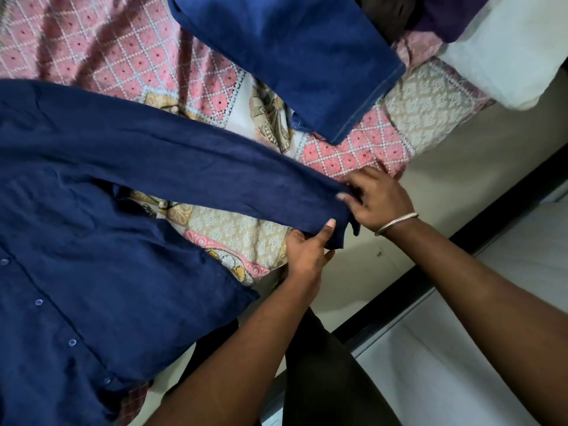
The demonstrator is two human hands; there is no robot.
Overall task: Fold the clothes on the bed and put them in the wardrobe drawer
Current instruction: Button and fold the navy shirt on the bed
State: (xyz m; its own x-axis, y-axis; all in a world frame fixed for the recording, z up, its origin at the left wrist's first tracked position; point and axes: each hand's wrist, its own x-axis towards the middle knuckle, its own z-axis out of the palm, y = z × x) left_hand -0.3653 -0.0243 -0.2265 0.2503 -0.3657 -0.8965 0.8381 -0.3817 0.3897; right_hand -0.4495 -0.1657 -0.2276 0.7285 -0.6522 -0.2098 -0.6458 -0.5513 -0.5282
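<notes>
Spread flat near the bed's (107, 47) edge: navy shirt (92, 241), buttons up. Sleeve (199, 173) stretched outward, cuff pinched by left hand (307, 253) and right hand (378, 201), likely to straighten before folding. Blue jeans (301, 56) waiting beyond.

Dim soft light, faint shadows; wide-angle edge distortion

Single head-worn, wide-angle view, looking steeply down and forward from above the bed's edge. The bedspread (129, 53) fills the upper left; both forearms enter from the lower edge at close range. The frame is tilted, so the bed edge runs diagonally.
</notes>
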